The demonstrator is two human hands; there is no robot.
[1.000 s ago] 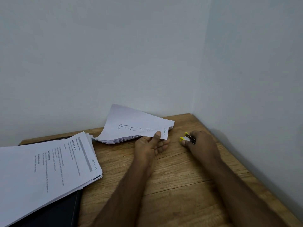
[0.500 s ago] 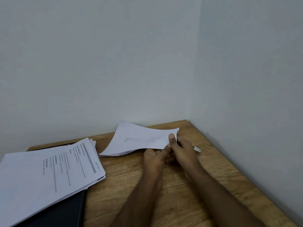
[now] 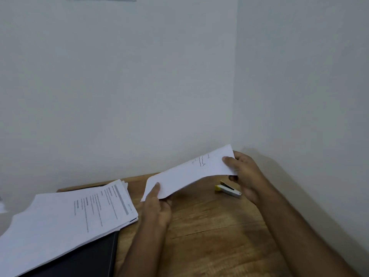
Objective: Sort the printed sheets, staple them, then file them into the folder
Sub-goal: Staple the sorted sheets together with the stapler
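Note:
A thin set of white sheets (image 3: 189, 174) with a small line drawing is lifted off the wooden table (image 3: 209, 236), tilted up toward the right. My left hand (image 3: 157, 206) pinches its lower left corner, thumb on top. My right hand (image 3: 245, 172) grips its upper right end. A small white and yellow stapler (image 3: 228, 189) lies on the table under the sheets, just left of my right hand. A big stack of printed sheets (image 3: 65, 216) lies at the left on a black folder (image 3: 83, 258).
Grey walls meet in a corner right behind the table, close to my right hand. Bare wood shows between my forearms and toward the near edge.
My right hand let go of the stapler, which now lies on the table, and took the right end of the sheets. Both hands lifted the sheets off the table and turned them.

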